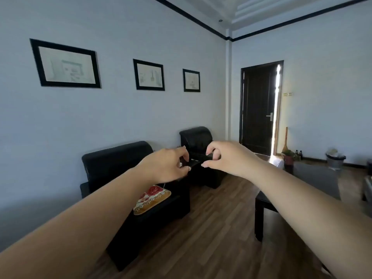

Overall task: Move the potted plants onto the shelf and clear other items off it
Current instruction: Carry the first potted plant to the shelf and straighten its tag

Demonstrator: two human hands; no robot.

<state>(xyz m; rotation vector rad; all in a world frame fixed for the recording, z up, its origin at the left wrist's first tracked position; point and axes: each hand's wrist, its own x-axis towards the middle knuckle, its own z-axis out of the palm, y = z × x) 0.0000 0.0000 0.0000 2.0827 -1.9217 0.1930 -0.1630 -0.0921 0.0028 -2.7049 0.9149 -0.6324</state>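
Both arms are stretched out in front of the person at chest height, the left hand (167,165) and right hand (220,158) close together with fingers curled in as if pinching, though whether anything small sits between them I cannot tell against the dark armchair (198,141) behind. The only potted plant (288,156) I can see stands on the floor by the door (259,109), well off to the right, so the right hand is the nearer one. No shelf shows from here.

Wood floor (211,228) under black armchairs (128,178).
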